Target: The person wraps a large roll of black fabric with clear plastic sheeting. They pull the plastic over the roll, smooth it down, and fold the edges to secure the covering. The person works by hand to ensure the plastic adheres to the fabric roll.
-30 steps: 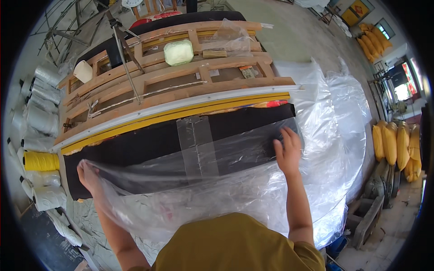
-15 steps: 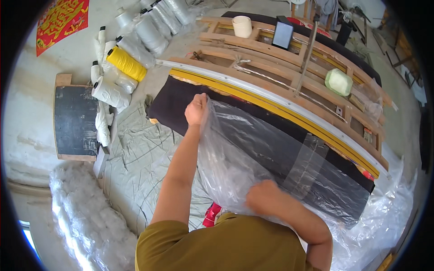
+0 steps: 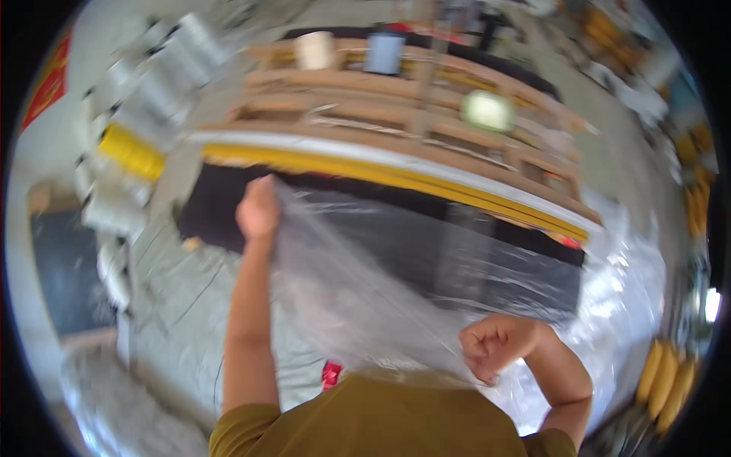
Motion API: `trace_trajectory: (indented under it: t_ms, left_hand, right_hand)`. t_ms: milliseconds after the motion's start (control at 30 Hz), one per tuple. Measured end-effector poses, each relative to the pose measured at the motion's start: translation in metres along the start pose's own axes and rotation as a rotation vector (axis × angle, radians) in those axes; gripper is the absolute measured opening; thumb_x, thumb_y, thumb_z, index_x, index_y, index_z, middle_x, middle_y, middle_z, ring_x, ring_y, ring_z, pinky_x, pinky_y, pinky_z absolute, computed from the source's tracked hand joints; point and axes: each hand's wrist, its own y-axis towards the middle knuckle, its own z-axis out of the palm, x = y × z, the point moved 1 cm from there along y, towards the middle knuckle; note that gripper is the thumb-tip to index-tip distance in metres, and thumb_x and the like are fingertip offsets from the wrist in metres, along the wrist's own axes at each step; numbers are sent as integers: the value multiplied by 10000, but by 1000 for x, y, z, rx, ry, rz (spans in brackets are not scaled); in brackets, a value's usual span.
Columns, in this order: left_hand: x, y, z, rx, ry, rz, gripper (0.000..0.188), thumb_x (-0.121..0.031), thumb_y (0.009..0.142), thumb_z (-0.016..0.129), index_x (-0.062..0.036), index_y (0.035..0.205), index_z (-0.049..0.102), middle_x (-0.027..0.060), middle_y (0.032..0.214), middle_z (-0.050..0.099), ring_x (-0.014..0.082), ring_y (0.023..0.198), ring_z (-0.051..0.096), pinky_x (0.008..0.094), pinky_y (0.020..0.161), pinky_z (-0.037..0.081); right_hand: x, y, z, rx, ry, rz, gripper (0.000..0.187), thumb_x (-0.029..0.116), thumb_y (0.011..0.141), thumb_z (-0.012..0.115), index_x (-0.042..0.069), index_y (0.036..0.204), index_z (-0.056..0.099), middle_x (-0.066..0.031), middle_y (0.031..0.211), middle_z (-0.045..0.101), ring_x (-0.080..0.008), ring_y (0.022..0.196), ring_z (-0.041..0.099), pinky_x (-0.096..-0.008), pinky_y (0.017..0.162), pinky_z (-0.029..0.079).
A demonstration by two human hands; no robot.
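A clear plastic sheet [image 3: 343, 289] is stretched slantwise in front of me, partly over a long black cloth-covered piece [image 3: 217, 206]. My left hand [image 3: 259, 209] is closed on the sheet's upper left edge, close above the black cloth. Lower right, near my body, my right hand [image 3: 499, 346] is curled into a fist with the sheet's lower edge running into it. A strip of clear tape or film [image 3: 466, 247] crosses the black piece. Motion blurs the picture, and the fingertips of my left hand are hidden.
Behind the black piece lies a slatted wooden frame [image 3: 373, 114] edged by a yellow rail [image 3: 396, 186]. It carries a cream roll [image 3: 314, 50], a phone-like device [image 3: 384, 53] and a pale green lump [image 3: 487, 111]. Thread cones [image 3: 131, 151] stand left; loose plastic [image 3: 620, 282] spreads right.
My right hand has moved right, away from my body's middle, drawing the sheet's lower edge along. My left hand keeps its hold. The whole view has shifted, so the surroundings appear further left.
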Motion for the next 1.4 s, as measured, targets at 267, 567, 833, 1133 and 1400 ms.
trace_trajectory:
  t_ms: [267,567,833,1133,1400]
  left_hand:
    - [-6,-3,4,207,87,-6,331,-364,956,396,-84,880,554,217,793,604,428,727,572,496,577,424]
    - [42,13,-17,135,339,-221,395,-441,947,349,-104,884,546,205,832,632,443,785,583,523,638,447]
    - [71,11,-32,165,442,-236,416,-453,952,333,-95,876,531,195,789,635,429,730,594,517,590,455]
    - [72,21,-28,175,459,-349,418,-485,942,333,-126,874,536,177,821,640,425,769,590,514,610,449]
    - [78,20,-14,148,463,-286,410,-465,950,341,-111,832,512,170,794,636,425,727,581,516,582,425]
  right_hand:
    - [-99,-189,46,-2845,-1476,-484,131,-30,741,608,36,852,585,-58,764,566,-167,571,512,-313,523,420]
    - [-132,-171,77,-1610,-854,-1412,161,117,787,592,87,819,437,-91,613,545,-241,540,552,-403,500,447]
    - [-161,-419,94,-2785,-1311,-990,186,46,786,493,-11,952,554,-170,900,612,-302,787,610,-398,707,497]
    - [51,-340,17,-3184,-2173,-678,442,411,769,702,-6,785,558,-89,726,564,-248,617,525,-359,592,456]
    - [-162,-235,-172,-2150,-1704,185,499,301,899,501,-11,1281,429,-205,1313,443,-378,1245,368,-495,1026,273]
